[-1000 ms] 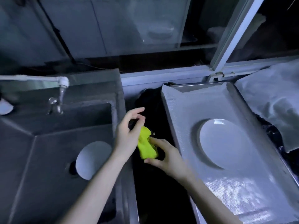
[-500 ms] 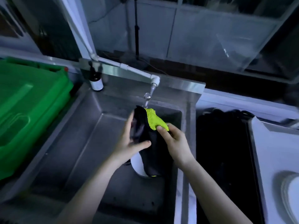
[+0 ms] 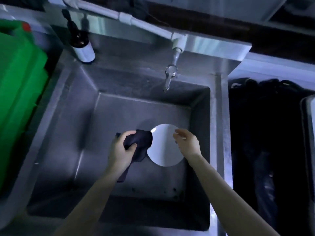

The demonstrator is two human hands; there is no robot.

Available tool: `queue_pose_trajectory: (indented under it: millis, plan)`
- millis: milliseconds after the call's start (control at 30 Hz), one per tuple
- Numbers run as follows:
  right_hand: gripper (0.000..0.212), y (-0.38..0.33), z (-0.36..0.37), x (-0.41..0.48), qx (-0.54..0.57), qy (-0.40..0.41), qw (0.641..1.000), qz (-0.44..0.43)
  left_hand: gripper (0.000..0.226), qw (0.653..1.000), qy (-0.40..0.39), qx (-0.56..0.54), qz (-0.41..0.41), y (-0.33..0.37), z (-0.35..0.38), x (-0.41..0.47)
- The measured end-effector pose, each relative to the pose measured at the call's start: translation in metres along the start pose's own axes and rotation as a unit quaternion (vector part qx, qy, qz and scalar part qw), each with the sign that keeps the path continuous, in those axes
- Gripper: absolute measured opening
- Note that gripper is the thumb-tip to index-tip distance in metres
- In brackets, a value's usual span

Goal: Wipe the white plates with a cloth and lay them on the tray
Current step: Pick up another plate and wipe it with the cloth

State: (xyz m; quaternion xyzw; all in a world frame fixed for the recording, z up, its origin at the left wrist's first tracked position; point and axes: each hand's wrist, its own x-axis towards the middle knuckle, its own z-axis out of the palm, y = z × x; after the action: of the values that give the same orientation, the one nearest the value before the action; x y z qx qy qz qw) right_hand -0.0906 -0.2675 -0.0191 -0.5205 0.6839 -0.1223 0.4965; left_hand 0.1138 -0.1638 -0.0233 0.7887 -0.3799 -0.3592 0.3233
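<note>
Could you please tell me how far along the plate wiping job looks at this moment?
Nothing visibly finished: only the tray's edge shows at right. In hand: the left hand grips a dark cloth at the white plate in the sink; the right hand reaches for its rim. Left: wiping it and laying it on the tray.

Dim bluish light is falling across a deep square stainless-steel sink basin (image 3: 68, 126). A white plastic water pipe (image 3: 141, 23) is running along behind the basin, feeding a small metal tap (image 3: 169, 77) hanging over its back wall. A dark brown glass bottle (image 3: 81, 45) is standing at the basin's back left corner. A bright green plastic crate (image 3: 18, 92) is sitting left of the basin, and crumpled black plastic sheeting (image 3: 265, 133) is lying to its right.
</note>
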Motion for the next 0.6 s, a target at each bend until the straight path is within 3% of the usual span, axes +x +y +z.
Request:
queue_pose_trajectory:
  millis: [100, 200, 433, 600]
  plan:
    - [0.032, 0.031, 0.006, 0.022, -0.061, 0.008, 0.997, 0.042, 0.04, 0.997, 0.026, 0.065, 0.021, -0.021, 0.024, 0.019]
    - [0.042, 0.055, 0.015, 0.046, -0.155, -0.007, 0.987, 0.046, 0.036, 0.995, 0.035, 0.091, -0.02, -0.035, 0.053, 0.037]
    - [0.069, 0.093, 0.034, 0.09, -0.273, -0.03, 0.96, 0.063, 0.033, 0.988, -0.005, 0.15, -0.042, -0.056, 0.11, 0.068]
    - [0.068, 0.101, 0.041, 0.103, -0.285, -0.023, 0.952, 0.108, 0.042, 0.961, -0.086, 0.258, -0.056, -0.068, 0.13, 0.081]
